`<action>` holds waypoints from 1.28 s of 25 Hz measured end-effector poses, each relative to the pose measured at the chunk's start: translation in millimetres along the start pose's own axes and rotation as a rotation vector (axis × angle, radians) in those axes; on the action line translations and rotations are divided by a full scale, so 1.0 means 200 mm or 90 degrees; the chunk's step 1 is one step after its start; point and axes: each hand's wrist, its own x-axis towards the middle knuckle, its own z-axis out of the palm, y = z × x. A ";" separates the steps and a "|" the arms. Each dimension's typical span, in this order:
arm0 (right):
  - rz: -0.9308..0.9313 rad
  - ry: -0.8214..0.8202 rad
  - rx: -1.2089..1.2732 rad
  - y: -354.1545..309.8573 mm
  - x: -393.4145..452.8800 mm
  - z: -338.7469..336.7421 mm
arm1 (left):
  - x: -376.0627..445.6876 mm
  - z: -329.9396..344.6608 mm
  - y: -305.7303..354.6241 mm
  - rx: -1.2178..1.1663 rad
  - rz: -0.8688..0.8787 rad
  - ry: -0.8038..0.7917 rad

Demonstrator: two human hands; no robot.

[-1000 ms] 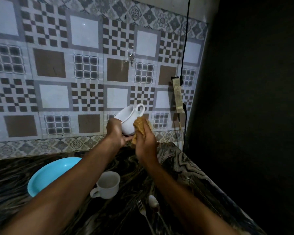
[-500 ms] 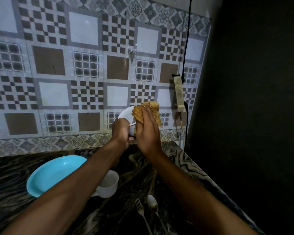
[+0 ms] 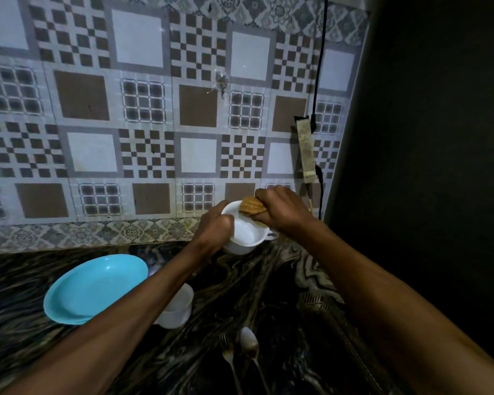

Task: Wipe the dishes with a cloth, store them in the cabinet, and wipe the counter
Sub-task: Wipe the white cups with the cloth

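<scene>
My left hand [image 3: 213, 230] grips a white cup [image 3: 244, 233] by its left side, held above the back of the dark marbled counter [image 3: 268, 283] with its mouth turned toward me and its handle to the right. My right hand [image 3: 283, 209] clutches a bunched orange cloth [image 3: 251, 206] and presses it against the cup's upper rim. A second white cup [image 3: 178, 307] stands on the counter, partly hidden under my left forearm. A light blue plate [image 3: 92, 289] lies to its left. A fork [image 3: 228, 357] and a spoon [image 3: 250, 347] lie side by side near the front.
A patterned tiled wall [image 3: 143, 109] backs the counter. A power strip [image 3: 305, 149] with a black cable hangs on the wall at the right. Right of the counter's edge everything is dark.
The cup has tipped so its mouth faces me and has dropped lower. My right hand with the cloth moved from the cup's outside to its rim.
</scene>
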 end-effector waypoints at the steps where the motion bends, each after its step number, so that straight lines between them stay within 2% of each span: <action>1: 0.011 -0.004 0.034 0.02 -0.01 0.02 | 0.01 0.02 0.00 0.001 -0.016 0.001; 4: 0.153 0.050 0.358 0.11 -0.04 0.08 | 0.05 0.07 -0.01 -0.032 -0.128 0.042; 6: 0.234 0.098 0.483 0.18 -0.07 0.08 | 0.07 0.08 -0.03 -0.061 -0.225 0.067; 7: 0.242 0.061 0.503 0.21 -0.09 0.06 | 0.08 0.10 -0.03 -0.085 -0.248 0.074; 10: 0.203 -0.156 0.526 0.20 -0.12 0.09 | 0.09 0.13 -0.03 -0.165 -0.292 0.074; 14: 0.220 -0.253 0.711 0.24 -0.15 0.19 | 0.08 0.18 -0.06 -0.162 -0.322 0.041; 16: 0.179 -0.280 0.628 0.27 -0.16 0.22 | 0.06 0.19 -0.09 -0.152 -0.337 0.024; 18: 0.136 -0.264 0.484 0.28 -0.18 0.26 | 0.04 0.21 -0.12 -0.144 -0.369 0.011; 20: 0.117 -0.252 0.427 0.27 -0.20 0.32 | 0.02 0.23 -0.18 -0.154 -0.411 -0.012; 24: 0.150 -0.274 0.419 0.26 -0.25 0.41 | 0.04 0.25 -0.36 -0.208 -0.479 -0.045; 27: 0.192 -0.248 0.439 0.27 -0.26 0.52 | 0.06 0.26 -0.45 -0.288 -0.512 -0.021; 29: 0.223 -0.240 0.463 0.28 -0.25 0.61 | 0.06 0.27 -0.51 -0.245 -0.518 0.041; 32: 0.259 -0.221 0.483 0.27 -0.26 0.71 | 0.03 0.31 -0.59 -0.099 -0.490 0.096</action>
